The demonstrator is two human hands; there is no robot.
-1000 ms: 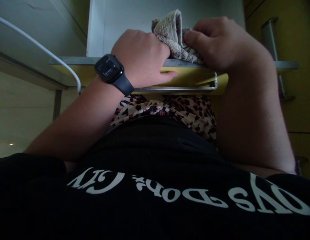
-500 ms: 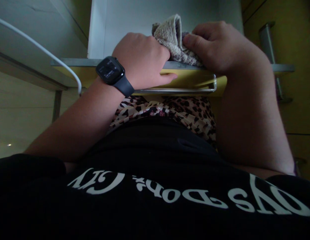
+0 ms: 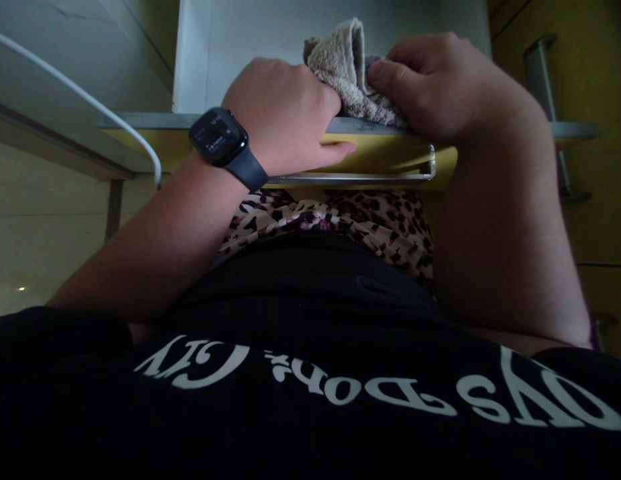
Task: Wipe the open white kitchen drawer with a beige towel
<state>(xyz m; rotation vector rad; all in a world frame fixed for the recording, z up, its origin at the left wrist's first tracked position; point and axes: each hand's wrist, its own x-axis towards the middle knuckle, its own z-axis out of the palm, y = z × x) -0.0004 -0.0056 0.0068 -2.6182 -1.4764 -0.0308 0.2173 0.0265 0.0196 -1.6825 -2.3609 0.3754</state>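
Note:
A yellow-fronted drawer (image 3: 385,150) with a grey top edge stands pulled out in front of me. My left hand (image 3: 285,117), with a black watch on its wrist, is clasped over that edge. Its thumb lies against the yellow outer face, and its other fingers curl to the inner side, their tips hidden. In my right hand (image 3: 435,90) is a bunched beige and brown cloth (image 3: 343,63), its thumb pressed on the folds. The cloth rests along the drawer's edge and reaches my left knuckles.
Below the edge runs a metal bar handle (image 3: 350,179). To the right stand yellow cabinet fronts (image 3: 595,167) with an upright metal handle (image 3: 545,80). A white cable (image 3: 85,90) hangs at the left. My body is close to the drawer front.
Hands, cloth and drawer edge sit slightly higher in the picture. Both hands keep their hold, and the cloth stays at nearly the same spot on the edge.

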